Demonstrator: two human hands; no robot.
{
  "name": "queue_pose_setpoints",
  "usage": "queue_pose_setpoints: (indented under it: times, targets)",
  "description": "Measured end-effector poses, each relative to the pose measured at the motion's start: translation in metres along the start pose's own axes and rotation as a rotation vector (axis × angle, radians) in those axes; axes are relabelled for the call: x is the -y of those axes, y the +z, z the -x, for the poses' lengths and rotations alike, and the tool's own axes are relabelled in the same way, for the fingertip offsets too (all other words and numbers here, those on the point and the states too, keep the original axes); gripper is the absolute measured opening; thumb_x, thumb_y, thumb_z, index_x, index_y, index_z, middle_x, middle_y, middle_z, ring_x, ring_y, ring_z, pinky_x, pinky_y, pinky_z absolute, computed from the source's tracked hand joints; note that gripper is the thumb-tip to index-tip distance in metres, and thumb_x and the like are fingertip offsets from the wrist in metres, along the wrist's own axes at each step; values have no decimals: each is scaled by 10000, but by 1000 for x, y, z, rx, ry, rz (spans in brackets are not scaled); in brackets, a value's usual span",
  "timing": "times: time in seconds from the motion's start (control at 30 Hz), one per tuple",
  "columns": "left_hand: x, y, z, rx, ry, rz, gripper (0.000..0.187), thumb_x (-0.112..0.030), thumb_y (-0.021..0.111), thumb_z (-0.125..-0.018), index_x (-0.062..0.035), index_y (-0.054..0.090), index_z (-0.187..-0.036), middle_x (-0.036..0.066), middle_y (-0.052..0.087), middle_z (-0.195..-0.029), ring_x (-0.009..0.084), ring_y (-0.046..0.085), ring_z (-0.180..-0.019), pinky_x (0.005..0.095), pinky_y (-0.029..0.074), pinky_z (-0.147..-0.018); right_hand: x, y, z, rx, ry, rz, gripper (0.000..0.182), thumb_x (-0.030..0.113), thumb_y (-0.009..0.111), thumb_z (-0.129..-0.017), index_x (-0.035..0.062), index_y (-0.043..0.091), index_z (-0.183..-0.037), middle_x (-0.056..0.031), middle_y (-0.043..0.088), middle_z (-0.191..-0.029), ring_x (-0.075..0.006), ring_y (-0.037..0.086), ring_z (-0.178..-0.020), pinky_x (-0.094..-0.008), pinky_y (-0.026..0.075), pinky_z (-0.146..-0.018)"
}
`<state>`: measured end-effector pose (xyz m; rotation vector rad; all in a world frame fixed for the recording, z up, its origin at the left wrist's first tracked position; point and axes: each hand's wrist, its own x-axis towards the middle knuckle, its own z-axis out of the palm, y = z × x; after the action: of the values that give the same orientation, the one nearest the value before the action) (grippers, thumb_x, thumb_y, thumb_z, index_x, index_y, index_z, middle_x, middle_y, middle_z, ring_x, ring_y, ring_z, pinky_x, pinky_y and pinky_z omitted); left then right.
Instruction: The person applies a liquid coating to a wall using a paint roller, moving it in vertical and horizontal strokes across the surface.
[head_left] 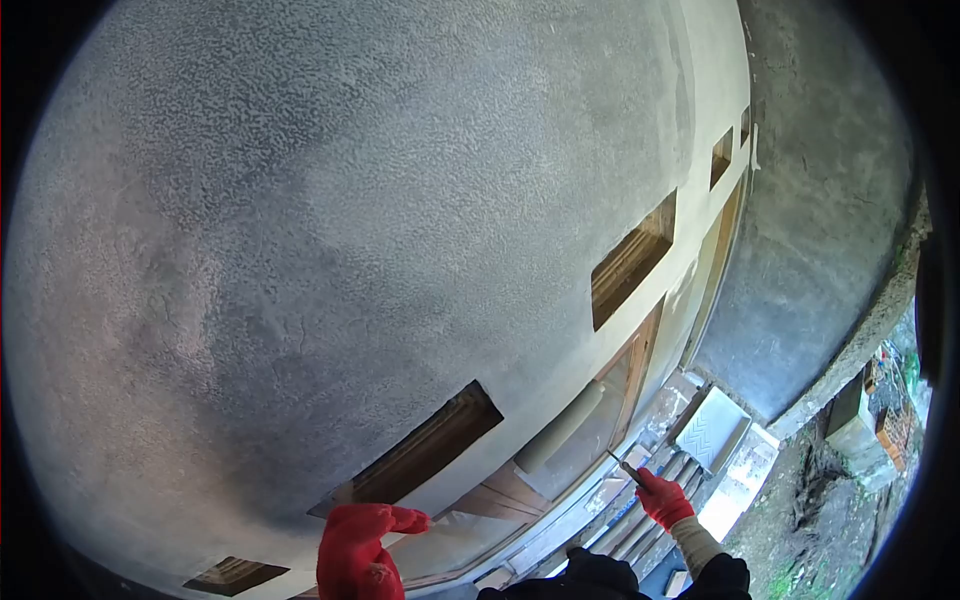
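Red-gloved left hand (362,552) beside dark rectangular recess (425,445) in grey plastered wall (400,200); grip cannot be told. Red-gloved right hand (666,500), near white ridged tray (712,430), clenches slim dark tool (629,469) by one end; judged light, stiff, best held there.

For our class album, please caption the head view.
Red-gloved at the wall: left hand near an opening, right hand holding a tool.
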<state>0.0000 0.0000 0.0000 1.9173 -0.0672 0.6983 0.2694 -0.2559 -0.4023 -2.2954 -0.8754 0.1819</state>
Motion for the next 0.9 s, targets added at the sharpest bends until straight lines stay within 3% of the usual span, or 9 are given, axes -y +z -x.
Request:
queue_pose_setpoints:
  times: [0.1,0.17,0.4,0.5,0.63,0.77,0.9]
  targets:
    - [-7,15,4,-232,-95,-94,646,-419,574,-905,-67,338,-1392,178,442,-1353,338,494,-1201,460,414,-990,-13,-16,1,-116,-159,-76,417,158,715,-755,128,589,-1152,-135,670,-879,-334,656,-779,-396,528,-663]
    - [-9,12,2,-280,-54,-218,551,-423,471,-957,45,476,-1246,208,551,-1120,304,589,-968,443,460,-894,-2,-31,7,-91,-167,-49,431,156,720,-752,126,588,-1161,-135,671,-881,-329,659,-783,-390,528,-667]
    - [-13,17,-1,-357,-173,-130,479,-363,482,-961,45,502,-1211,204,547,-1127,317,583,-973,446,459,-891,-1,-31,-5,-137,-148,-190,480,113,732,-733,124,581,-1189,-154,670,-904,-343,660,-808,-391,531,-683]
    - [-16,17,-1,-332,-81,-102,447,-334,472,-971,44,503,-1208,198,539,-1145,314,580,-987,444,457,-892,-7,-29,-10,-117,-132,-153,504,91,712,-752,59,553,-1229,-187,668,-982,-343,656,-907,-373,525,-762]
    - [-7,12,-3,-315,-63,-208,404,-288,458,-981,38,507,-1214,184,539,-1154,296,579,-1002,421,455,-899,-2,-17,-14,-121,-124,-205,471,78,677,-764,26,552,-1215,-195,669,-952,-333,666,-884,-359,523,-745]
    - [-7,14,-9,-206,18,-316,335,-179,433,-986,41,495,-1231,176,544,-1158,280,580,-1012,399,443,-905,11,-11,-31,-232,-220,-229,507,40,664,-743,29,540,-1234,-205,664,-906,-326,673,-828,-367,526,-693]
    - [-10,25,-18,-194,-7,-130,297,-124,441,-973,27,509,-1220,164,570,-1125,260,582,-999,373,435,-902,73,-62,-68,-318,-398,-214,580,-15,631,-738,43,490,-1297,-206,658,-919,-337,667,-786,-370,525,-670]
